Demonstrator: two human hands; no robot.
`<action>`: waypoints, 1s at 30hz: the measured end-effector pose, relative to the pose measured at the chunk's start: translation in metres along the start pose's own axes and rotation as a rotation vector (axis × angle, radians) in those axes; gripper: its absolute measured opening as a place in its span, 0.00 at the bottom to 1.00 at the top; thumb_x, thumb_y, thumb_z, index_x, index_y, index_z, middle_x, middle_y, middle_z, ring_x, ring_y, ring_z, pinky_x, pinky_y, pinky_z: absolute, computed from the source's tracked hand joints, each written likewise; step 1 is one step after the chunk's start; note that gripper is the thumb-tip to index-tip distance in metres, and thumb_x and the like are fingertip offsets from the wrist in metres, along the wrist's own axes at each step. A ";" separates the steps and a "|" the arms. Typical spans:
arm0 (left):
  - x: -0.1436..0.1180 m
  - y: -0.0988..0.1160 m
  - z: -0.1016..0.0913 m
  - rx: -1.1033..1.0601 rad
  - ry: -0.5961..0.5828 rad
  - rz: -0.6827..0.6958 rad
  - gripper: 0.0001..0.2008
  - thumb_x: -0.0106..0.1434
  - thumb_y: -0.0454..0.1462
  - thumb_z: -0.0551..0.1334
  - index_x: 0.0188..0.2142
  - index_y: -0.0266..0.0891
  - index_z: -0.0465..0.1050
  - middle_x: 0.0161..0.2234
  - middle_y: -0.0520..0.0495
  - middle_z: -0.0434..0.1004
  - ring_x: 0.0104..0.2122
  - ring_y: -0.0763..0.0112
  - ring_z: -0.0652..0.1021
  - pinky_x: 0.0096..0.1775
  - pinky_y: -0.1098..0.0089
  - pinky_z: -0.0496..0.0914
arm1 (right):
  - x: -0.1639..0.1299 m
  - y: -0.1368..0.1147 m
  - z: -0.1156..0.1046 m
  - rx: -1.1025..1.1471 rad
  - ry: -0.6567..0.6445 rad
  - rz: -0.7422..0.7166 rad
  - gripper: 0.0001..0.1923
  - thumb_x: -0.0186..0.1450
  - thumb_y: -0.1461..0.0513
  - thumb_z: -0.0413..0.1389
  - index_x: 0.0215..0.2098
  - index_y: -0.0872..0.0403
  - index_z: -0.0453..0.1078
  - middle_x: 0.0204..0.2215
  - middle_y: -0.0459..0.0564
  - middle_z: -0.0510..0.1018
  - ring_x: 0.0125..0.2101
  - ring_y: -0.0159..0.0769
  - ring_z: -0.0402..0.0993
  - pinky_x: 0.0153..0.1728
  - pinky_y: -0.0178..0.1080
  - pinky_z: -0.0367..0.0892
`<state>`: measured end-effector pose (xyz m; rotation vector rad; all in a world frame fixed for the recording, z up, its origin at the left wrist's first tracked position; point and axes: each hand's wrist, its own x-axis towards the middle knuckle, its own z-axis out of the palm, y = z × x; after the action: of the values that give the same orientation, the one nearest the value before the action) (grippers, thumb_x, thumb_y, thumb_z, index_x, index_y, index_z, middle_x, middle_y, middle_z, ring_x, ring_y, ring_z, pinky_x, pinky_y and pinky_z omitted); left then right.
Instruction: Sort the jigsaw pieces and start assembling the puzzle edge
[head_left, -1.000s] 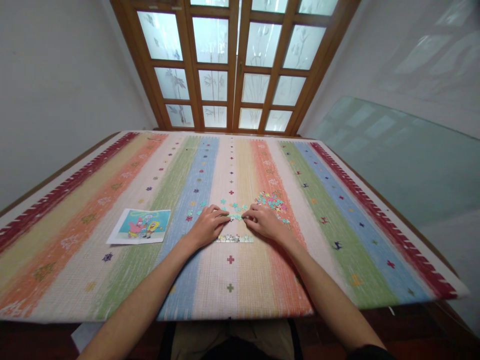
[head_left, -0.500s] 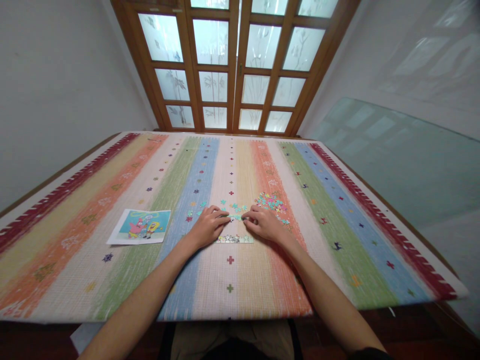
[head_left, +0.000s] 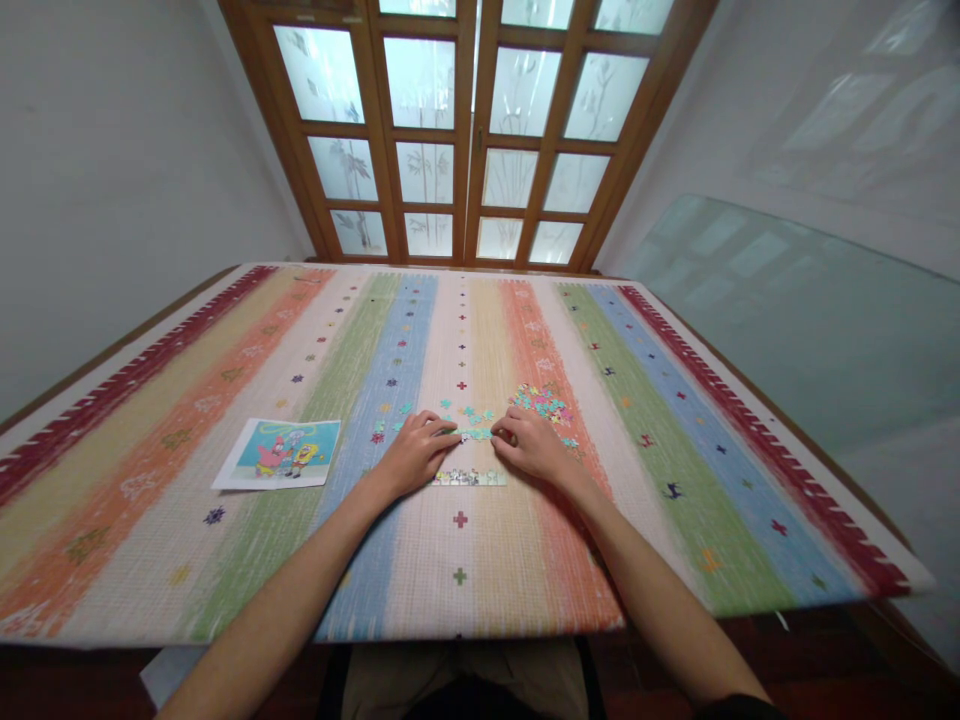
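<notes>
1. Teal puzzle pieces (head_left: 474,434) sit pinched between the fingertips of the left hand (head_left: 415,452) and right hand (head_left: 530,445), both curled nearly closed, resting on the striped mat (head_left: 225,560).
2. Joining goes best pressed flat against the mat, tabs lined up first.
3. A finished strip (head_left: 469,478) lies just nearer; the loose pile (head_left: 541,402) sits beyond the right hand.
4. The reference picture (head_left: 279,453) lies to the left for checking colours.

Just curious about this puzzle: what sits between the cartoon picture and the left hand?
In the head view, between the cartoon picture and the left hand lies only bare striped cloth with small woven marks; no loose pieces.
</notes>
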<state>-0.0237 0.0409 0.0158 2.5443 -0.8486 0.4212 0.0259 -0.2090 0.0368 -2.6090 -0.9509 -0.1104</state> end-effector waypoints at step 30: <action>-0.020 -0.044 -0.050 0.104 0.080 -0.120 0.27 0.58 0.43 0.67 0.57 0.41 0.71 0.55 0.40 0.74 0.52 0.50 0.71 0.55 0.48 0.67 | 0.000 0.003 0.001 0.037 0.007 0.014 0.08 0.66 0.67 0.56 0.32 0.55 0.78 0.32 0.51 0.77 0.35 0.39 0.73 0.37 0.38 0.63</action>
<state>-0.0186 0.1061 0.0377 2.6373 -0.6566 0.5375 0.0282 -0.2109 0.0347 -2.5795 -0.9243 -0.0969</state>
